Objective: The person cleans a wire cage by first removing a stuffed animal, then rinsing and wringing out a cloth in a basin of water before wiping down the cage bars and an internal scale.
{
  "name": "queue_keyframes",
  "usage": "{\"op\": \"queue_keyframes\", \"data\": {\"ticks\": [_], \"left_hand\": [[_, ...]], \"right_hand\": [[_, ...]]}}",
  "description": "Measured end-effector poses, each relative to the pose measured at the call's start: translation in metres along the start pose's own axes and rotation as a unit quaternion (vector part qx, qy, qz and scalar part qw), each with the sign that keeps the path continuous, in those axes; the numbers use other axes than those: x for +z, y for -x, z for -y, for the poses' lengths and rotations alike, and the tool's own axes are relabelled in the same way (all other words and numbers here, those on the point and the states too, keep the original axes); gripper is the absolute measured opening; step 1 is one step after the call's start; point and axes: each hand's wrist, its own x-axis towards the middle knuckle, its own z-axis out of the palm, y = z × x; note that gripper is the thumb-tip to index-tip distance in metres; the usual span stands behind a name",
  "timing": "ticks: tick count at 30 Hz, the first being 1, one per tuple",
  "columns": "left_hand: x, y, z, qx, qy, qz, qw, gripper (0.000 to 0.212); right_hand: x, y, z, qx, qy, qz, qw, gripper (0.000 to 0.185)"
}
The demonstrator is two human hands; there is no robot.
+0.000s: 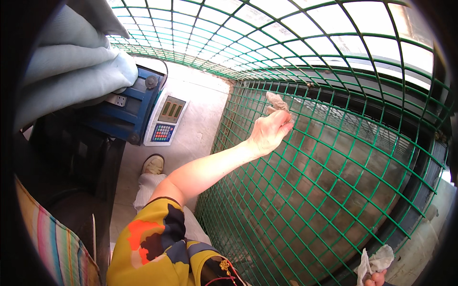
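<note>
My left hand [270,131] grips a crumpled, greyish-brown cloth [277,101], part of which sticks out above the fingers, against the green wire mesh [322,157]. At the bottom right corner, my right hand [376,279] is only partly in view, with a crumpled whitish cloth or tissue [381,259] held at its fingers. Behind the mesh is a dull, smeared pane that shows blurred reflections. A dark frame [425,168] runs along the pane's right side.
On the left stands a white digital scale unit [166,119] beside a blue metal frame [139,103]. Pale blue-grey fabric [82,78] drapes over it. A striped cloth [53,236] lies at the lower left. My shoe [154,164] rests on the pale floor [200,82].
</note>
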Motion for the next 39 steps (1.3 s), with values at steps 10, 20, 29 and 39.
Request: {"op": "queue_keyframes", "data": {"ticks": [10, 20, 29, 39], "left_hand": [[-0.023, -0.009, 0.203, -0.224, -0.277, -0.124, 0.926, 0.026], [-0.009, -0.036, 0.23, -0.079, -0.041, -0.176, 0.98, 0.019], [-0.006, -0.057, 0.277, -0.394, -0.231, -0.077, 0.886, 0.021], [-0.015, -0.041, 0.226, -0.174, -0.055, -0.121, 0.976, 0.016]], "right_hand": [[0.001, 0.003, -0.001, 0.007, -0.023, -0.035, 0.999, 0.017], [-0.007, 0.013, -0.006, 0.028, -0.01, -0.058, 0.998, 0.019], [-0.002, 0.007, -0.01, 0.069, -0.012, -0.061, 0.996, 0.016], [-0.009, 0.01, -0.003, 0.053, -0.017, -0.028, 0.998, 0.021]]}}
